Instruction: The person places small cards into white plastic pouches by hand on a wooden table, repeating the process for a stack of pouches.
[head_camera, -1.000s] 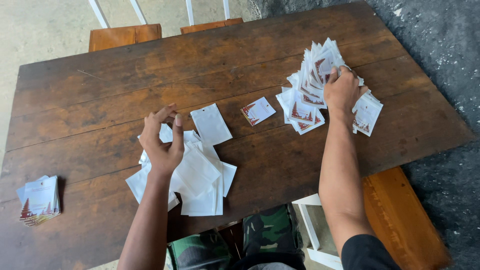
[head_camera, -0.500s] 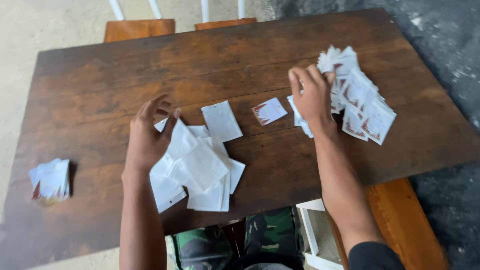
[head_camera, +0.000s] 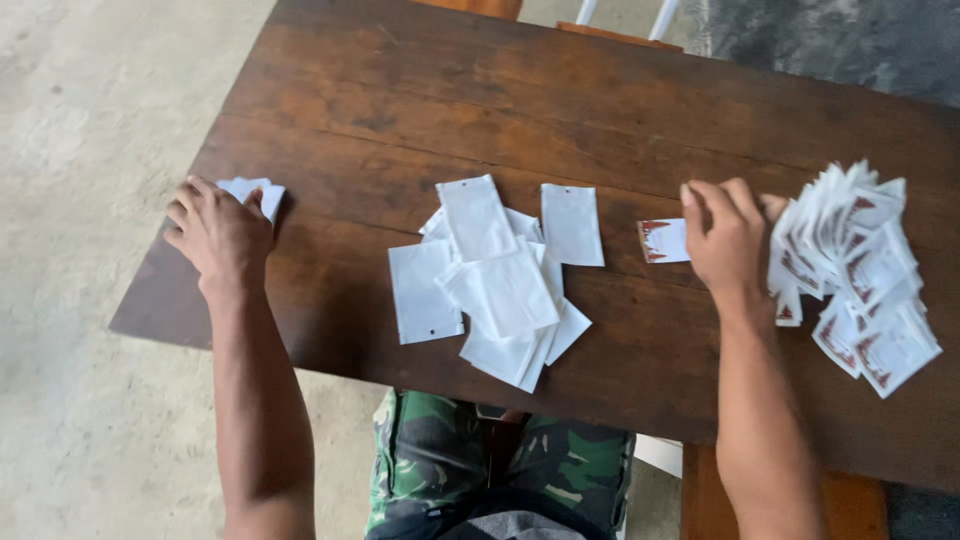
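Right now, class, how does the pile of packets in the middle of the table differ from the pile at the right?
The middle pile shows plain white faces; the right pile shows red-brown print. The middle pile lies loosely overlapped and flat; the right pile is fanned in tighter rows. No hand touches the middle pile; the right hand rests by the right pile. Both are small flat packets on the table.

We see plain white flat sachets (head_camera: 495, 285) on the dark brown plank table (head_camera: 560, 100), white sachets with red-brown corner prints (head_camera: 860, 270), and green camouflage-patterned trousers (head_camera: 500, 465).
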